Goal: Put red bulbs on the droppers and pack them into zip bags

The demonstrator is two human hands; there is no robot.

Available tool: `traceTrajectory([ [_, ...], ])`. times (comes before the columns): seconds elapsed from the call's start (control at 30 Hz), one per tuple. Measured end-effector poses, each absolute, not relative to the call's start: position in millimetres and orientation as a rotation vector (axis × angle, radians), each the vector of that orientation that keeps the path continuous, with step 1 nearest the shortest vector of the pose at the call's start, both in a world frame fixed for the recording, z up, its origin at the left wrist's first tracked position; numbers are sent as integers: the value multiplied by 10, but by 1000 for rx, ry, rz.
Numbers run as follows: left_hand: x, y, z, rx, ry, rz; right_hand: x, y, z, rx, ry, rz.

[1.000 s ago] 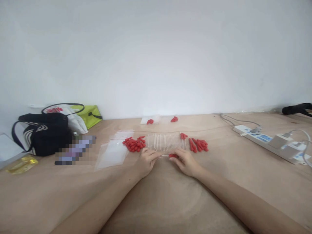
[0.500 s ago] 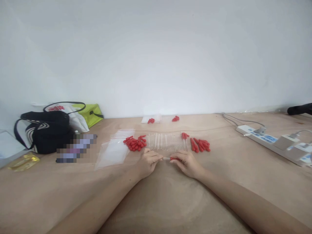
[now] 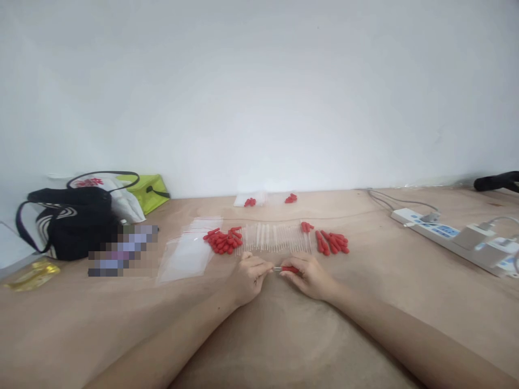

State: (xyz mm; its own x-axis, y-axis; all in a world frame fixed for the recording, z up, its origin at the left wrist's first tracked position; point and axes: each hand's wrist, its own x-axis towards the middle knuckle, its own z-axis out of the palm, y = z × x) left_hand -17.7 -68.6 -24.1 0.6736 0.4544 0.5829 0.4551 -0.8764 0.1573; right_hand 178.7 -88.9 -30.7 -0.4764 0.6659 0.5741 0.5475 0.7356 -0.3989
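Between my hands, low over the table, is a thin clear dropper tube (image 3: pixel 277 268) with a red rubber bulb (image 3: pixel 288 268) at its right end. My left hand (image 3: pixel 253 274) pinches the tube, and most of it is hidden in the fingers. The fingers of my right hand (image 3: pixel 309 275) close around the bulb. Just beyond my hands lies a row of clear dropper tubes (image 3: pixel 275 237) side by side. A pile of red rubber bulbs (image 3: pixel 224 241) sits left of the row, and a looser group of red bulbs (image 3: pixel 332 242) is on the right.
Clear plastic bags (image 3: pixel 188 251) lie flat left of the pile. Farther left are a black bag (image 3: pixel 81 227), a green bag (image 3: pixel 149 194) and a yellow wrapper (image 3: pixel 32 274). A power strip (image 3: pixel 441 235) with plugs stretches along the right. Small red bulb clusters (image 3: pixel 291 199) lie near the wall.
My hands have come slightly closer together, so less of the tube shows between them. The view has shifted a little; the piles and the row look the same.
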Motion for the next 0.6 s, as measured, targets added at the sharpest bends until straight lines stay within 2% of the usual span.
traceTrajectory([
  [0.37,-178,-699,-253,-2882,-783,-1014,1775,-865,-333,-903,-2158,223],
  [0.6,-193,-686,-267,-2889,-781,-1026,1779,-869,-263,-911,-2081,374],
])
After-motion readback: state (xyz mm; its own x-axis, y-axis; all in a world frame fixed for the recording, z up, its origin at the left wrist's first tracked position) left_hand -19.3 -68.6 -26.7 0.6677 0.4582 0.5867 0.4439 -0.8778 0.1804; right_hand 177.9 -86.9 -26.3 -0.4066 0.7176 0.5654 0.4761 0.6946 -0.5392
